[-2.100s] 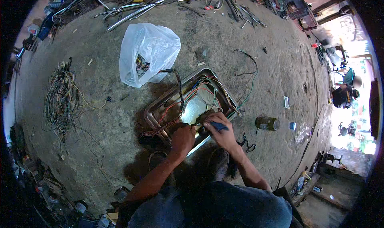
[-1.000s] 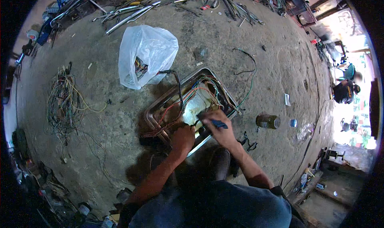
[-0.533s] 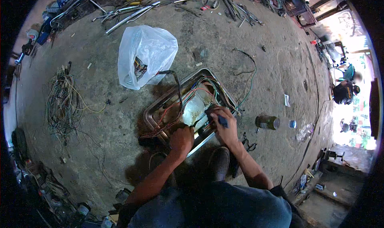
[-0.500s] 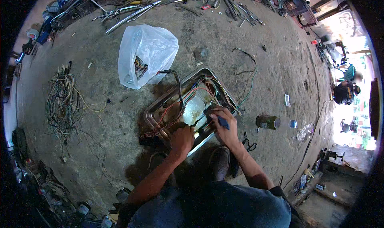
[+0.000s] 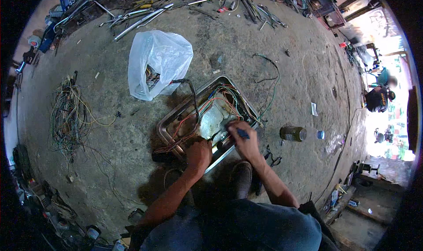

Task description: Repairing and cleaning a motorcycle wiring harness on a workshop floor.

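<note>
Wires [image 5: 207, 114] lie tangled in a steel tray [image 5: 165, 130] on the floor; the left hand [image 5: 199, 154] clamps a bundle at its near edge. The right hand [image 5: 243, 138] grips a blue tool [image 5: 242, 134], seemingly mid-sorting; separating strands needs care.

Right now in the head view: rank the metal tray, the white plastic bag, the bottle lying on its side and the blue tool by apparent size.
1. Metal tray, with the wires inside.
2. White plastic bag; close to the tray in spread, so this order is unsure.
3. Bottle lying on the floor.
4. Blue tool in the right hand; partly hidden, still plainly smallest.
</note>
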Action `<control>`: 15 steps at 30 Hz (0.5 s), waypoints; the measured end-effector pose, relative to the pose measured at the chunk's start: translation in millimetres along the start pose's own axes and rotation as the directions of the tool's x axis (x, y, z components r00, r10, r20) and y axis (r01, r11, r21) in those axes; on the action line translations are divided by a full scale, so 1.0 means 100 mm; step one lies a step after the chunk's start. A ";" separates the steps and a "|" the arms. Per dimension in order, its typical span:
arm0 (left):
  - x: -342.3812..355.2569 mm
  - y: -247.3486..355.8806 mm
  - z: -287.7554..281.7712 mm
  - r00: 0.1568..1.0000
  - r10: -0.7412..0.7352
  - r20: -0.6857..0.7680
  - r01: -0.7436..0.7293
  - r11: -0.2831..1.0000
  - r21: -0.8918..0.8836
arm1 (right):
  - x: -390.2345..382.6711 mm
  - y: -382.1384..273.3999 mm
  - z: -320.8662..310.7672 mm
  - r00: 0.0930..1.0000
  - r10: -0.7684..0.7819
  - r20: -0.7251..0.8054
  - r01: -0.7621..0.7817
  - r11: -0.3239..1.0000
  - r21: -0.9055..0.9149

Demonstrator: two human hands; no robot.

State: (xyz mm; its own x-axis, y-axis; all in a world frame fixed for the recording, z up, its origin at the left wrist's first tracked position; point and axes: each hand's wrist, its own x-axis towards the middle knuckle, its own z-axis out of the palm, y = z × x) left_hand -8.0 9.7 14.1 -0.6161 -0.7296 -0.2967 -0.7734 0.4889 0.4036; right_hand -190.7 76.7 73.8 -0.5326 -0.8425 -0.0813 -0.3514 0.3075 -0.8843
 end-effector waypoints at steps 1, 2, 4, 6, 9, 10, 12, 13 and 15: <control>0.00 0.01 -0.03 1.000 -0.003 -0.001 0.003 1.000 0.001 | 0.02 -0.05 -0.02 1.000 -0.001 0.003 0.001 1.000 0.001; 0.01 0.02 -0.05 1.000 -0.016 0.020 0.016 1.000 -0.024 | 0.04 -0.08 -0.02 0.997 -0.060 -0.038 0.058 0.997 -0.053; -0.02 0.01 -0.12 0.999 -0.019 0.046 0.021 0.999 -0.046 | -0.04 -0.17 0.05 0.988 -0.153 -0.032 0.151 0.987 -0.050; -0.04 0.00 -0.16 0.994 0.086 -0.060 -0.086 0.996 0.010 | -0.13 -0.12 0.10 0.984 -0.161 0.079 0.164 0.986 -0.026; -0.01 0.02 -0.03 0.993 0.059 -0.103 -0.058 0.998 0.014 | -0.08 0.12 0.01 0.988 -0.132 0.079 0.140 0.984 -0.107; -0.02 0.03 -0.02 0.993 0.059 -0.106 -0.058 0.998 0.015 | 0.00 0.10 -0.06 0.990 -0.131 -0.043 0.122 0.979 -0.163; -0.03 -0.01 -0.03 0.997 0.010 -0.074 -0.020 0.991 -0.133 | 0.01 -0.01 -0.12 0.973 -0.144 -0.182 0.107 0.974 -0.198; -0.04 -0.07 -0.03 0.997 0.010 -0.076 -0.020 0.992 -0.125 | -0.02 -0.02 -0.08 0.972 -0.144 -0.185 0.109 0.976 -0.190; -0.03 -0.22 -0.01 0.994 0.068 -0.080 -0.083 0.976 -0.199 | -0.07 -0.03 -0.01 0.957 -0.173 -0.232 0.156 0.984 -0.090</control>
State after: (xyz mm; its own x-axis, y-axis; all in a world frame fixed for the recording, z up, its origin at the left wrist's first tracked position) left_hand 11.6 0.7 7.0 -0.6536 -0.7305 -0.1979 -0.6740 0.4428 0.5914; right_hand -187.0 82.0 77.4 -0.6277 -0.7569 0.1821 -0.4980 0.2106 -0.8412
